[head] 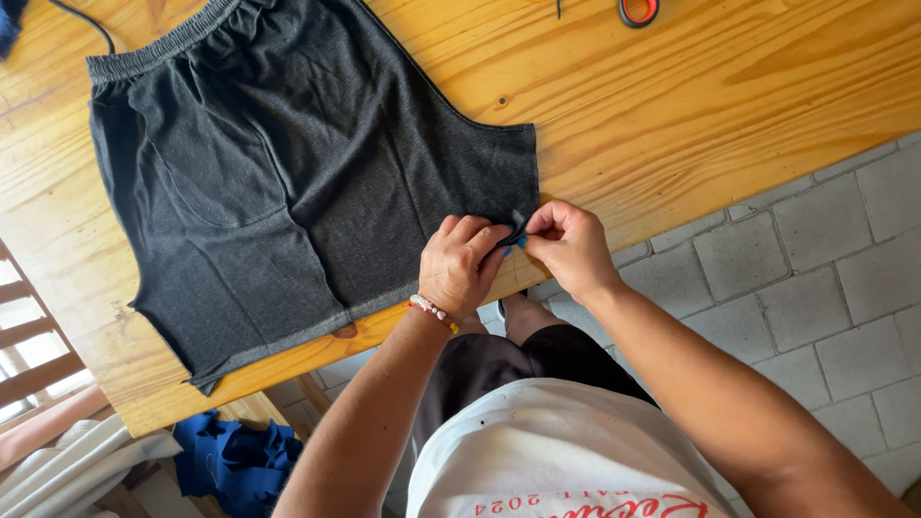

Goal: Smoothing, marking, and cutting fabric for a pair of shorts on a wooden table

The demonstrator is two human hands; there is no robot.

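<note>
A pair of dark grey shorts (307, 163) lies flat on a wooden table (672, 86), waistband toward the far left. My left hand (460, 264), with a beaded bracelet at the wrist, and my right hand (568, 247) meet at the near right corner of one leg hem (518, 228). Both pinch that corner of fabric between fingertips, lifting it slightly off the wood.
Red-handled scissors (638, 10) lie at the table's far edge. A black cord (82, 21) runs at the far left. Blue cloth (235, 460) sits under the table near a wooden chair (34, 355). Grey paving stones (815, 278) cover the floor to the right.
</note>
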